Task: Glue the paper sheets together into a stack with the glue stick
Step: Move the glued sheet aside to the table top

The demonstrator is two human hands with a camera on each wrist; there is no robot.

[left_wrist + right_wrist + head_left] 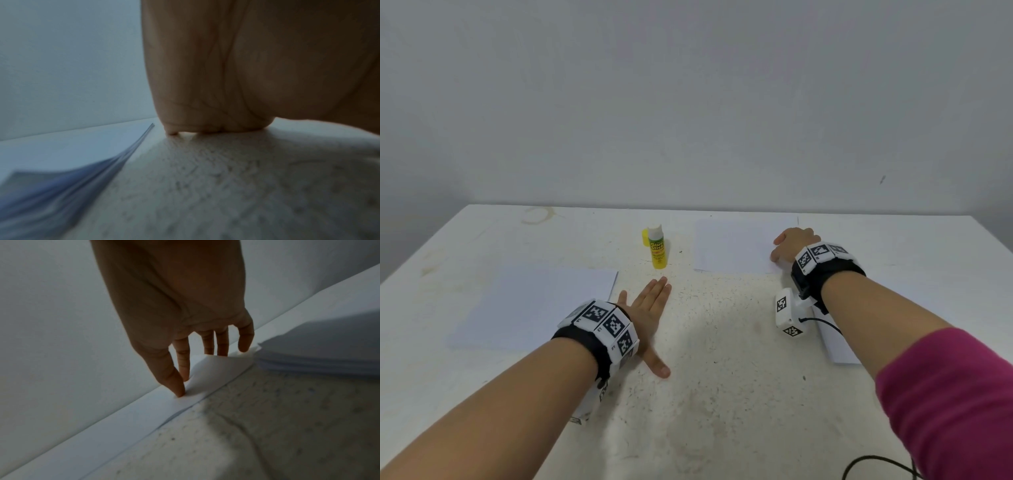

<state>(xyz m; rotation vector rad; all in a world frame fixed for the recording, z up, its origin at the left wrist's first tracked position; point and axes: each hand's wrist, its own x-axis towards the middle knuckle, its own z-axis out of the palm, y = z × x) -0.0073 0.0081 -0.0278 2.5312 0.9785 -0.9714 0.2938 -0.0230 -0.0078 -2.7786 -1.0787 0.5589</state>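
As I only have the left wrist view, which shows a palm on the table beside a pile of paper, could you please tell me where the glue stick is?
Observer: The glue stick stands upright on the table, just beyond the fingertips of the left hand, untouched.
Operator: Thank you. Is it open?
Observer: It seems so: a yellow cap sits right beside it.
Operator: And what is the other hand doing?
Observer: The right hand pinches up a corner of the top sheet of a far-right pile.
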